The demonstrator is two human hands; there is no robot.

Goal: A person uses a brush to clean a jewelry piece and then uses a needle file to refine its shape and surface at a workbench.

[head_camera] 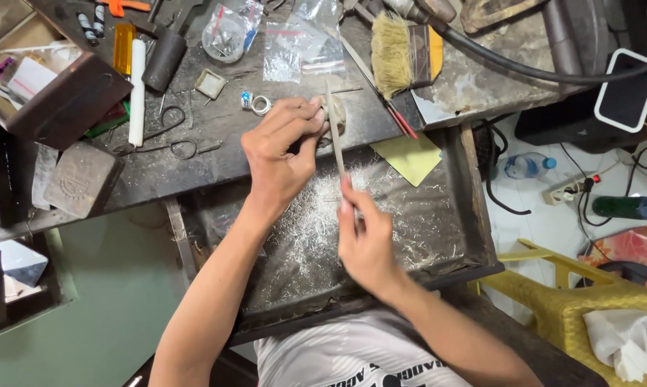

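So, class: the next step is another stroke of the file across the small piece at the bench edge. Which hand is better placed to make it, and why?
Right. The right hand already grips the file by its lower end, blade lying across the piece. The left hand is busy pinching that piece against the bench.

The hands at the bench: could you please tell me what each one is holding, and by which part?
The right hand holds a thin metal file by its near end. The left hand pinches a small piece at its fingertips against the bench peg; which part is hidden.

A small metalworking workshop: a scarred dark table [216,136] strewn with hand tools, a bristle brush [391,54] at the far edge, and a drawer tray [474,208] holding silvery filings [316,229].
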